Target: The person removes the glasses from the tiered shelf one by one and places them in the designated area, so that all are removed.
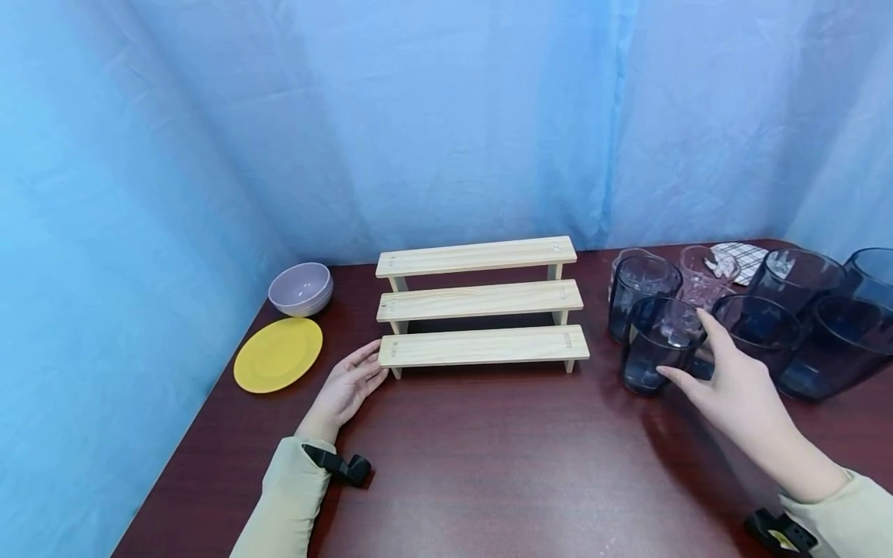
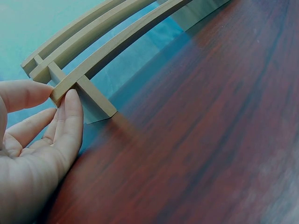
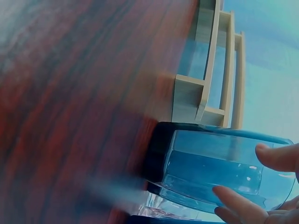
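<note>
A three-tier wooden display rack (image 1: 481, 347) stands mid-table. At the left end of its lowest step, my left hand (image 1: 352, 385) pinches the board, thumb above and fingers beneath, as the left wrist view (image 2: 42, 135) shows. My right hand (image 1: 743, 387) is at the near dark blue tumbler (image 1: 656, 349), thumb and index finger spread apart along its right side. In the right wrist view the same clear-walled tumbler (image 3: 210, 161) stands on the table, with fingertips (image 3: 229, 196) beside its wall; whether they touch it I cannot tell.
More dark tumblers (image 1: 844, 341) crowd the right side, close around the right hand. Behind them are clear pinkish glasses (image 1: 705, 271) and a checked white plate (image 1: 749, 260). A yellow plate (image 1: 279, 355) and lilac bowls (image 1: 301, 288) lie at left. Blue curtain (image 1: 446, 116) encloses the table.
</note>
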Available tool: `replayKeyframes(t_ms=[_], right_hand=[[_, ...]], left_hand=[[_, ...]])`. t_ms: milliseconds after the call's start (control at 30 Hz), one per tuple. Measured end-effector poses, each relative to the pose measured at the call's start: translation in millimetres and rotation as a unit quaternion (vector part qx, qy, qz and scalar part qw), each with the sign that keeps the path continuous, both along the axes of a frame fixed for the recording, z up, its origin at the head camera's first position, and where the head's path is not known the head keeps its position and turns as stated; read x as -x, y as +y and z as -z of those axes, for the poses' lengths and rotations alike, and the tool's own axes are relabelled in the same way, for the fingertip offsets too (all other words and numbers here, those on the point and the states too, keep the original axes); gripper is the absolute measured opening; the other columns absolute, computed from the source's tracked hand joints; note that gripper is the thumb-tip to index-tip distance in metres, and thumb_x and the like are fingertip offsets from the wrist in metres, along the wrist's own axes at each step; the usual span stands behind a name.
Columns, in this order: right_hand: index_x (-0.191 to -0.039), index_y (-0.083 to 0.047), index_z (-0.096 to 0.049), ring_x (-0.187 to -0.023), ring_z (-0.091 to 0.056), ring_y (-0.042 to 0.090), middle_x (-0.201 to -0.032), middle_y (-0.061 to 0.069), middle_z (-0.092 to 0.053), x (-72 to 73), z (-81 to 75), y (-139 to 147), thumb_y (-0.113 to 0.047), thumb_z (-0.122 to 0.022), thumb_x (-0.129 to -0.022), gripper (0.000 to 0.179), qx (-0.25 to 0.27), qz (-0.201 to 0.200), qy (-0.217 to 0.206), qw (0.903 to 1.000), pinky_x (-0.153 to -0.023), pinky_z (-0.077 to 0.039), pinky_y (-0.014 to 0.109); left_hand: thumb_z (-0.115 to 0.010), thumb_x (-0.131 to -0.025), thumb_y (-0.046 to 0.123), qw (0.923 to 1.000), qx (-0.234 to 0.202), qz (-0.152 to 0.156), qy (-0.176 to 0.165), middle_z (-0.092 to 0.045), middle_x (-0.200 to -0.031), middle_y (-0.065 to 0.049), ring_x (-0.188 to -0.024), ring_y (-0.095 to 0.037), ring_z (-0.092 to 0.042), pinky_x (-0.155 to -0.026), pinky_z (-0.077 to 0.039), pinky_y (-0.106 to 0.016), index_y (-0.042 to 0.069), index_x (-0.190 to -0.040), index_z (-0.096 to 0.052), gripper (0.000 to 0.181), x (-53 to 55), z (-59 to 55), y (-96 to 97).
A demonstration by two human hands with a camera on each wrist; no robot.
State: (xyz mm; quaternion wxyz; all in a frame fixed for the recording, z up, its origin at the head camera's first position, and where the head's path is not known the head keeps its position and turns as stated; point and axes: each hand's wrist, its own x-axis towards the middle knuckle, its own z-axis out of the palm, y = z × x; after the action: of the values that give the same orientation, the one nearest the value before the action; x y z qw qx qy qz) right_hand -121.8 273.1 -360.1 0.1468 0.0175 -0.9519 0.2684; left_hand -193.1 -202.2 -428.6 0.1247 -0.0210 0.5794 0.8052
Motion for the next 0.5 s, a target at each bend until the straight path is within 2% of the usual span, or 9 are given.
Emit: replayKeyframes(t_ms=[267,367,433,500], right_hand=[[-0.147,0.002,-0.020,-0.098,-0.056,0.053,-0.113,0.045,-0.051,-2.7,-7.8,1,-0.024,-0.077,-0.078,0.093,0.000,0.003,0.019,0.9998,-0.069,-0.044,0.063],[-0.146,0.000,-0.024,-0.091,-0.058,0.052,-0.116,0.042,-0.051,-5.4,-15.3,0,-0.025,-0.078,-0.076,0.092,-0.018,-0.001,0.030,0.9994,-0.064,-0.044,0.061],[-0.145,0.000,-0.027,-0.085,-0.059,0.050,-0.117,0.039,-0.052,-7.7,-20.7,-1,-0.024,-0.080,-0.074,0.091,-0.038,-0.001,0.046,0.9982,-0.060,-0.044,0.059],[-0.143,0.000,-0.033,-0.083,-0.059,0.047,-0.117,0.036,-0.054,-11.0,-25.9,-3,-0.021,-0.081,-0.071,0.089,-0.059,0.003,0.078,0.9952,-0.056,-0.043,0.057]], left_hand=[[-0.037,-0.097,-0.007,1.0000,0.002,0.000,0.001,-0.057,-0.103,0.005,-0.089,-0.002,-0.061,-0.082,-0.050,-0.016,-0.004,-0.149,-0.018,0.055,0.8,-0.2,1.0],[-0.037,-0.096,-0.007,1.0000,0.000,-0.001,-0.002,-0.058,-0.102,0.005,-0.088,-0.002,-0.061,-0.082,-0.050,-0.016,-0.003,-0.149,-0.019,0.055,0.2,-1.5,0.7],[-0.037,-0.096,-0.007,1.0000,0.000,0.000,-0.005,-0.058,-0.102,0.006,-0.089,-0.002,-0.061,-0.082,-0.050,-0.017,-0.003,-0.149,-0.018,0.056,-0.2,-3.1,0.0],[-0.038,-0.096,-0.006,0.9999,0.006,-0.002,-0.009,-0.058,-0.103,0.006,-0.090,-0.002,-0.061,-0.083,-0.050,-0.017,-0.002,-0.149,-0.019,0.056,-0.2,-5.4,-0.7]])
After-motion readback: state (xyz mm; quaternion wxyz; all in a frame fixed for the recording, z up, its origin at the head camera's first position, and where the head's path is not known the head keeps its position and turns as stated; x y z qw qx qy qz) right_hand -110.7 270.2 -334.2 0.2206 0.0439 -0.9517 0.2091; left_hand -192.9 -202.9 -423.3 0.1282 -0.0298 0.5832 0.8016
